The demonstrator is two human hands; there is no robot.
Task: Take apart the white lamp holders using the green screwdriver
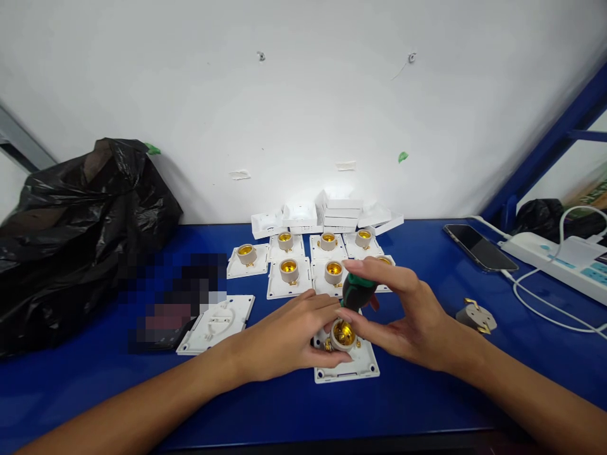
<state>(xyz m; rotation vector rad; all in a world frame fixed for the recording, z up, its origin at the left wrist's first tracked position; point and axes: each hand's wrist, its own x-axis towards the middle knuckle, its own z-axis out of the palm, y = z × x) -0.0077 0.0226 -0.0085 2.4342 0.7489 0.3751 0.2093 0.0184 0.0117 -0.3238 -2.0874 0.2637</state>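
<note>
My right hand point(403, 309) grips a screwdriver point(358, 292) by its green and black handle. The tool points down into a lamp socket point(342, 335) with a brass-coloured inside, and its tip is hard to make out there. My left hand point(303, 328) is closed around the socket's left side, thumb in front. Under the socket lies a square white plate point(348, 373), flat on the blue table. Beyond my hands stand several more white plates with sockets on them, such as one socket point(289, 271) just behind my left hand.
A bare white plate point(222, 325) lies at left beside a blurred dark object. Behind are stacked white boxes point(339, 212). A black plastic bag point(90, 240) fills the left. At right are a loose socket point(475, 316), a phone point(481, 248) and a power strip point(554, 259) with white cables.
</note>
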